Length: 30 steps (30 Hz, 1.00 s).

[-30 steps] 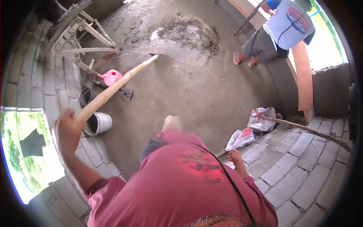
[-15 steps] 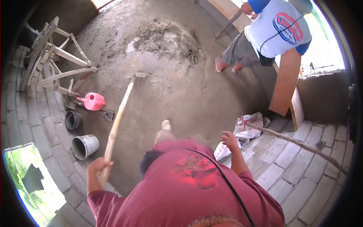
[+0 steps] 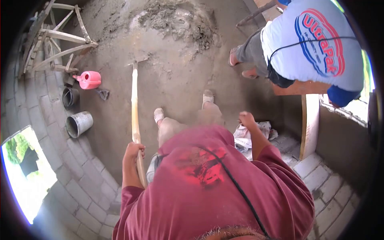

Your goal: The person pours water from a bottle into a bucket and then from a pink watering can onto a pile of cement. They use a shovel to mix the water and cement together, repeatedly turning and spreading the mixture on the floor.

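My left hand is wrapped round the pale wooden handle of a hoe. The handle runs forward from my side, and its blade rests on the wet grey mortar, short of a lumpy mortar heap. My right hand hangs in front of my right side with its fingers curled in, and nothing shows in it. Beneath and beyond that hand lie crumpled white sacks on the floor.
A co-worker in a white and blue shirt stands at the right, beside a pole. To the left are a pink watering can, two buckets, a grey one and a dark one, and a wooden trestle. Block walls surround us.
I have stepped forward, and both my feet now show. My left hand and the hoe have swung rightward to a more upright line. My right hand's fingers have curled in. The co-worker appears closer.
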Available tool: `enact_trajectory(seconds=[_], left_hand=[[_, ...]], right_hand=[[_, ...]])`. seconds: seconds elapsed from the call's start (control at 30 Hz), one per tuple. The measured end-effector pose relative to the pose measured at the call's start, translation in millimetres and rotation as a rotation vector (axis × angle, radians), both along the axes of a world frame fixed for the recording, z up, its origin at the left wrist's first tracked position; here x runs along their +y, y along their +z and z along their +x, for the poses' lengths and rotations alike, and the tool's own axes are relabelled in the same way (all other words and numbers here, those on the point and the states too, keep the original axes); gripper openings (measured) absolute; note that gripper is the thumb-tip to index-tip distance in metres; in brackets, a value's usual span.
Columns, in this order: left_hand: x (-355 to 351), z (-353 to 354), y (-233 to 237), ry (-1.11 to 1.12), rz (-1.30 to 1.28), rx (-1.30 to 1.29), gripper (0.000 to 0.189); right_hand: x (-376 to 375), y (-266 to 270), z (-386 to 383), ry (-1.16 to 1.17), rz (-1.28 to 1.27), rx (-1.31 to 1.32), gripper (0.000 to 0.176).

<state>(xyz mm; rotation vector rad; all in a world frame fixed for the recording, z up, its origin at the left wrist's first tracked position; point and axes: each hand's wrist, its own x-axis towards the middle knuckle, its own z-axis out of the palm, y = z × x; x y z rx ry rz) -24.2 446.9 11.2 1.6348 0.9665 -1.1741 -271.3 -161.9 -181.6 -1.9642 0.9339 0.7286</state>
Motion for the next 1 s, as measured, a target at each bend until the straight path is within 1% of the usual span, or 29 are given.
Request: enact_trajectory(seconds=[0.03,0.1,0.13,0.17,0.23,0.27,0.3,0.33,0.37,0.4,0.43,0.5,0.57,0.6,0.63,0.67,0.7,0.73,0.77,0.8,0.83,0.87,0.9,0.93,0.97,1.0], left_hand=[[-14.7,-11.4,0.0,-0.096,0.059,-0.005,0.013],[-50.5,-35.0,22.0,-0.334,0.244,-0.082,0.021],[-70.1,-45.4,42.3,-0.454,0.333,-0.108,0.025],[-93.9,-47.6,74.3,-0.514,0.402,-0.067,0.041],[-92.1,-87.5,76.3,-0.626,0.483,-0.103,0.046],[-93.4,-102.2,76.2,-0.681,0.520,-0.130,0.049],[-114.9,-99.4,100.9,-0.756,0.538,-0.124,0.049],[-126.1,-103.8,112.6,-0.761,0.547,-0.126,0.048],[-135.4,-109.8,122.1,-0.768,0.557,-0.121,0.047],[-145.6,-112.4,128.6,-0.773,0.568,-0.120,0.045],[-155.5,-111.3,132.3,-0.815,0.561,-0.050,0.045],[-164.9,-124.1,129.1,-0.866,0.551,-0.079,0.046],[-174.0,-135.7,134.4,-0.938,0.553,-0.111,0.044],[-171.6,-145.9,132.9,-0.944,0.571,-0.210,0.044],[-166.6,-158.5,132.2,-0.945,0.589,-0.304,0.043],[-161.2,-169.6,133.6,-0.944,0.614,-0.397,0.042],[-155.3,-176.2,135.7,-0.953,0.617,-0.413,0.040],[-144.4,-188.3,137.0,-0.956,0.597,-0.315,0.040],[-128.9,-209.3,136.2,-0.956,0.574,-0.232,0.040],[-114.2,-228.1,141.5,-0.969,0.546,-0.144,0.040],[-101.0,-245.5,149.8,-0.974,0.548,-0.035,0.038],[-85.7,-266.7,160.3,-0.981,0.549,0.076,0.037],[-63.6,-300.7,167.3,-0.966,0.563,0.026,0.035],[-41.4,-334.9,172.0,-0.949,0.576,-0.024,0.033],[-26.5,-352.3,182.6,-0.939,0.566,0.031,0.032],[-13.7,-365.5,191.8,-0.926,0.555,0.085,0.030]], right_hand=[[-9.7,18.9,32.8,0.124,-0.157,-0.130,0.032],[-15.9,41.1,89.1,-0.075,0.107,-0.100,0.039],[-10.4,51.3,113.2,-0.066,0.187,-0.153,0.040],[0.5,59.3,132.1,-0.064,0.270,-0.207,0.041],[33.7,66.0,158.6,-0.119,0.574,-0.187,0.043],[56.3,61.1,167.7,0.065,0.587,-0.237,0.044],[82.8,58.3,179.7,0.251,0.601,-0.280,0.045],[123.6,82.7,194.9,-0.027,0.763,-0.027,0.051],[159.8,80.4,200.4,-0.033,0.807,0.029,0.059],[191.4,87.3,207.9,-0.123,0.855,0.122,0.063],[218.7,95.4,216.1,-0.214,0.897,0.212,0.067],[260.5,91.3,227.1,-0.328,0.933,0.305,0.065],[289.2,82.2,233.8,-0.563,0.765,0.333,0.056],[300.2,73.2,232.7,-0.672,0.670,0.340,0.051],[305.2,57.5,224.6,-0.755,0.696,0.322,0.041],[312.5,41.8,215.1,-0.840,0.681,0.387,0.029],[318.0,39.1,202.7,-0.902,0.652,0.382,0.025],[321.7,33.5,192.6,-0.966,0.625,0.368,0.022],[326.9,15.9,176.6,-0.958,0.651,0.366,0.020],[330.8,-14.5,148.1,-0.963,0.677,0.369,0.019],[335.9,-30.4,128.0,-0.969,0.707,0.371,0.020],[341.4,-24.0,108.2,-0.926,0.697,0.351,0.020],[349.0,-13.2,90.3,-0.990,0.667,0.415,0.019],[358.3,-15.9,66.6,-1.013,0.686,0.418,0.016],[366.1,-7.7,49.7,-1.013,0.696,0.432,0.016],[376.7,-15.3,27.3,-1.018,0.696,0.507,0.015]])
